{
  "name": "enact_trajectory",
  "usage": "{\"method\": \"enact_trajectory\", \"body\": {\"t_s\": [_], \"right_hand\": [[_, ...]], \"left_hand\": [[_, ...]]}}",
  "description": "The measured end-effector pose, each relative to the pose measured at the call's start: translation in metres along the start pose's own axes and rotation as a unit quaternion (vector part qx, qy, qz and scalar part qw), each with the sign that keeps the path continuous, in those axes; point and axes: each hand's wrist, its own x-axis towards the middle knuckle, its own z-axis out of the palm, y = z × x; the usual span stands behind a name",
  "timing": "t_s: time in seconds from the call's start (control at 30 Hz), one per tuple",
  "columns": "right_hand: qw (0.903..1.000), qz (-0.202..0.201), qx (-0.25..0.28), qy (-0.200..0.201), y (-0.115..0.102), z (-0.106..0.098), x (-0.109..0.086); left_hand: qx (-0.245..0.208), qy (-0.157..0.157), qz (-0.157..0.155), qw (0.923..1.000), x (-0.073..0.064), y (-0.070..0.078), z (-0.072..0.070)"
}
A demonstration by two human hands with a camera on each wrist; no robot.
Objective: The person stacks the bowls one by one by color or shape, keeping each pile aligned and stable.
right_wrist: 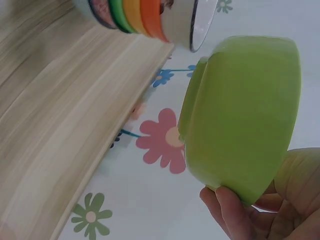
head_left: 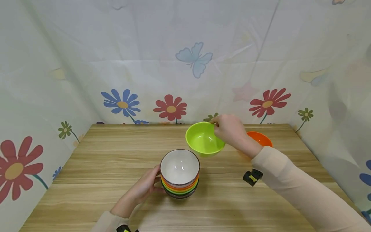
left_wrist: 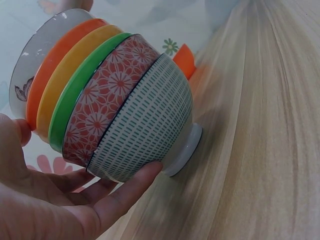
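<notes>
A stack of nested bowls [head_left: 180,187] stands on the table, topped by a white bowl [head_left: 179,167] with a dark rim. Below the white one in the left wrist view come orange, yellow and green bowls, a red flower-patterned bowl [left_wrist: 112,85] and a green-dashed bowl [left_wrist: 150,115] at the bottom. My left hand [head_left: 147,185] holds the stack's left side, thumb by the upper rims and fingers lower down. My right hand [head_left: 230,130] pinches the rim of a lime-green bowl [head_left: 204,138], lifted behind and right of the stack and tilted, with its inside facing the head camera.
An orange bowl [head_left: 261,138] sits at the back right, partly hidden by my right forearm. The wooden table [head_left: 116,161] ends at the back and sides against a flower-printed curtain [head_left: 150,74].
</notes>
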Motion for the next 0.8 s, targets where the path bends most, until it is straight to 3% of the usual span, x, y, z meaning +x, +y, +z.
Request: {"method": "enact_trajectory", "body": {"t_s": [0.53, 0.8], "right_hand": [[0.9984, -0.051, 0.023, -0.003, -0.031, 0.0, -0.004], [0.9969, -0.057, 0.052, -0.019, -0.04, 0.004, -0.006]], "left_hand": [[0.0, 0.005, -0.006, 1.0, 0.0, 0.0, -0.001], [-0.004, 0.006, -0.004, 1.0, 0.0, 0.0, 0.0]]}}
